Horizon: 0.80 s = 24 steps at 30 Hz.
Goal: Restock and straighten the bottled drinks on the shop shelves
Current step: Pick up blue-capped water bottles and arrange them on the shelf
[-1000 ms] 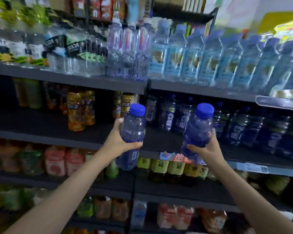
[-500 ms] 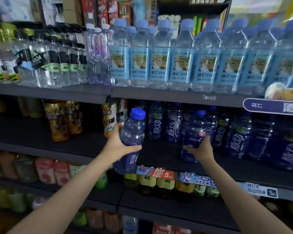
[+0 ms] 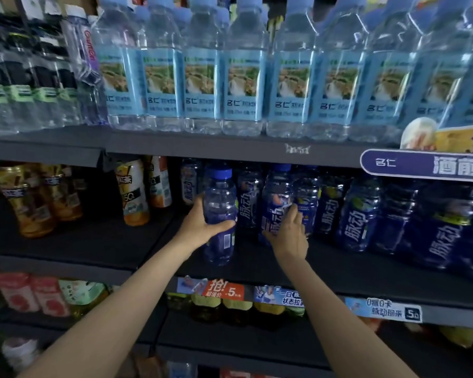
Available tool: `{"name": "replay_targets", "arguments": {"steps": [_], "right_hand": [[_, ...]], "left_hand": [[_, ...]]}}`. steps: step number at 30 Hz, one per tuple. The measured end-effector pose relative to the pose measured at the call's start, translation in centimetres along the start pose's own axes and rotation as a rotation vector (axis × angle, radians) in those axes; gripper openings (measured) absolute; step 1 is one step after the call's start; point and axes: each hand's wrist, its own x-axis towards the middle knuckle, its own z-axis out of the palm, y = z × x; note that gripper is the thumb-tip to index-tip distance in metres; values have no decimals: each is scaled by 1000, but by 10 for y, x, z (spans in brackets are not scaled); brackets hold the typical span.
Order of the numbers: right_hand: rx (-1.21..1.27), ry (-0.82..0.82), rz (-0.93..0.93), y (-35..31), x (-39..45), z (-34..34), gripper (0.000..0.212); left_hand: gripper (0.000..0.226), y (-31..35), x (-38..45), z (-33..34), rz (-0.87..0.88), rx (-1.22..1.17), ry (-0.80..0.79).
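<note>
Two blue-capped bottles were observed at the middle shelf [image 3: 339,271], each held upright with its long axis vertical. The left hand [image 3: 200,226] was wrapped around the left bottle [image 3: 220,214], which was held at the shelf's front, just left of the row of blue bottles [image 3: 358,214]. The right hand [image 3: 288,230] was curled around the lower part of the right bottle [image 3: 276,203], which was already set among that row. The open shelf space lay behind the left bottle, so the left hand was judged nearer to it.
</note>
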Motion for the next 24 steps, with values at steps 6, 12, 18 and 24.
{"name": "replay_targets", "arguments": {"steps": [6,12,18,24], "right_hand": [[150,116,-170,8,-18,-6,66],[267,194,-217,11,-33,-17,39],[269,177,-258,1,-49,-7,34],[282,123,-508,-85,-89,33,32]], "left_hand": [[79,-33,5,18,-135,335,-87],[59,-30,26,44,-74,396,-2],[48,-46,14,29,11,257,122],[35,-95,-74,-93,181,237,363]]}}
